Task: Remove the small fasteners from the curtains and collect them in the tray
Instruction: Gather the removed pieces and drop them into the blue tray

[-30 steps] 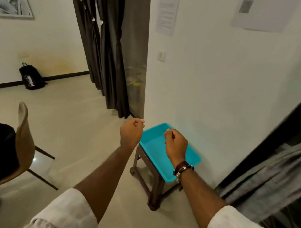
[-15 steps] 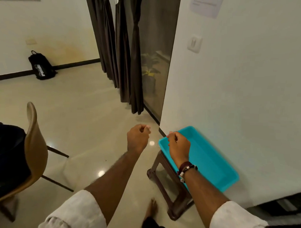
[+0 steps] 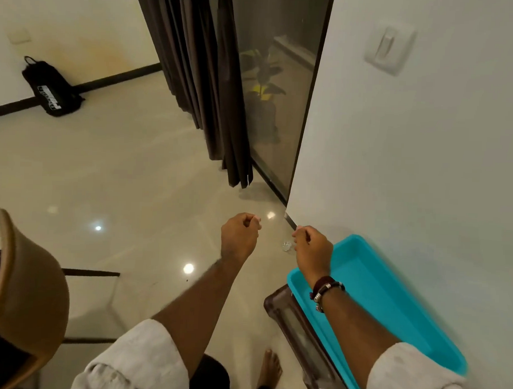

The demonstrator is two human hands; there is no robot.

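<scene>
From the head view I see the turquoise tray low on the right, sitting on a dark brown stool just beside the white wall. Its long axis runs from the near right corner up and leftward toward the wall's edge; its near end is cut off by my right sleeve and the frame's bottom edge. I cannot make out anything lying inside it; the surface is blurred.

The dark curtains hang at upper centre, well apart from the tray, folds running straight down to the floor, with a glass panel just to their right. No fasteners can be picked out on them at this size.

My left hand is over the floor, fingers curled inward with the thumb against the fingertips; whether anything is pinched there I cannot tell. My right hand is curled the same way above the tray's far left corner, wearing a beaded bracelet at the wrist. A small clear object shows just at its left edge, too blurred to say whether the fingers hold it or it is separate.

A tan chair is cut off at the left, a black bag leans at the far wall, and a bare foot shows below.
</scene>
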